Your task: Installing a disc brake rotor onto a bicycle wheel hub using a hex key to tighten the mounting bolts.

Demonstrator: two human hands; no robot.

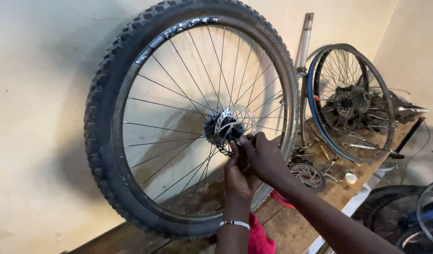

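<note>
Two hands are meeting at the middle of a bicycle wheel [188, 117] that is leaning upright against the wall on a wooden bench [296, 230]. The right hand [266, 157] is pinching its fingertips narrowly at the hub [228, 128], just beside the brake disc [235, 123]; whether a small part is between them I cannot tell. The left hand [237, 176], a beaded band at the wrist, is curling its fingers close underneath, touching the right. Judging from this, the wheel could be rolling or tipping sideways, since only the wall and bench are steadying it, and fingers could be catching on the disc's edge or the spokes. No containers are showing; a loose sprocket [308, 175], a second wheel [350, 101] and a pink cloth [258, 240] are lying nearby.
</note>
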